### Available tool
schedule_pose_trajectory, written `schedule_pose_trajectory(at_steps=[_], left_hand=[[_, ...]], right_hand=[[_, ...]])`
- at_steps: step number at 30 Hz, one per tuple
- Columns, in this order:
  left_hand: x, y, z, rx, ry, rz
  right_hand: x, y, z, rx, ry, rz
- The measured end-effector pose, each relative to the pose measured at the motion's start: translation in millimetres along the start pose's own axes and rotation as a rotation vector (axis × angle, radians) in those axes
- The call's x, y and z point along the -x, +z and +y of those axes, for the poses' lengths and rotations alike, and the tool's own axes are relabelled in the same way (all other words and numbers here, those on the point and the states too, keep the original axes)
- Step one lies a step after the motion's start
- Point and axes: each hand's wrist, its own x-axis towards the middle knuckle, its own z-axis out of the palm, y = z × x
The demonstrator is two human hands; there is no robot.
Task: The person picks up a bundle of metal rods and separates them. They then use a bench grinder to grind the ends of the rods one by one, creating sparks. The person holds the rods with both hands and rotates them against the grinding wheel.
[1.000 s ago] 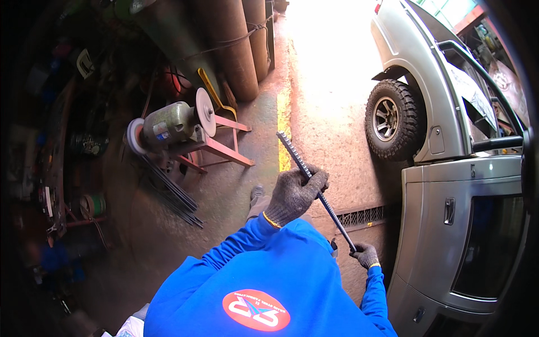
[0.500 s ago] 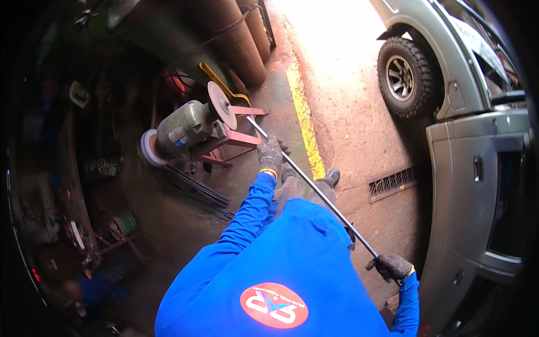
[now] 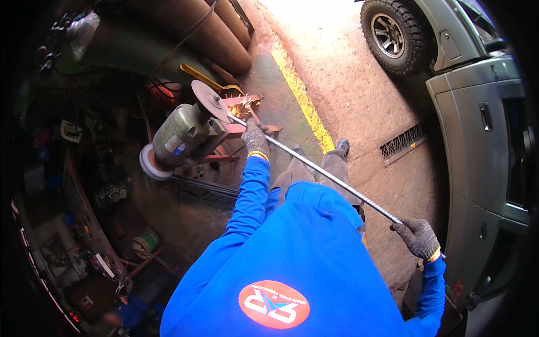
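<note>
A long ribbed steel rod (image 3: pixel 331 177) runs slantwise across my front, and both gloved hands grip it. My left hand (image 3: pixel 255 139), in a dark knit glove, is wrapped round it close to its far end. My right hand (image 3: pixel 416 238) is closed round the other end, low on the right. The rod's far tip touches the rim of the upper grinding wheel (image 3: pixel 211 101) of a green bench grinder (image 3: pixel 181 135), and orange sparks (image 3: pixel 241 108) spray beside it. A second wheel (image 3: pixel 154 162) sits at the grinder's other end.
A reddish metal stand (image 3: pixel 247 130) carries the grinder, with dark rods (image 3: pixel 205 188) lying below. Brown cylinders (image 3: pixel 224 42) stand beyond. To the right are a grey vehicle (image 3: pixel 471 140), a floor grate (image 3: pixel 401 143) and a yellow floor line (image 3: pixel 303 98). Cluttered shelving fills the dark left.
The rod's far tip has moved left onto the grinding wheel, and sparks have appeared. My left hand has shifted up-left; my right hand has moved up and to the right.
</note>
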Motion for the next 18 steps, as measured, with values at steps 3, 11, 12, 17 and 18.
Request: schedule_pose_trajectory(at_steps=[3, 11, 12, 17, 18], left_hand=[[-1.8, 0.8, 8.5, 0.031, 0.005, -0.068], [-2.5, 4.8, 14.1, 0.149, -0.106, -0.098], [-2.2, 3.9, 13.1, 0.176, -0.094, -0.149], [-12.1, -0.9, 7.3, 0.392, -0.158, -0.385], [-14.4, -2.4, 5.0, 0.477, -0.199, -0.451]], right_hand=[[6.1, 1.9, -12.0, 0.123, -0.035, 0.144], [13.7, -7.0, -26.7, 0.627, -0.241, 0.469], [15.5, -7.0, -27.9, 0.680, -0.237, 0.488], [19.0, -1.3, -35.2, 0.955, -0.253, 0.688], [17.8, -1.5, -34.1, 0.952, -0.355, 0.775]])
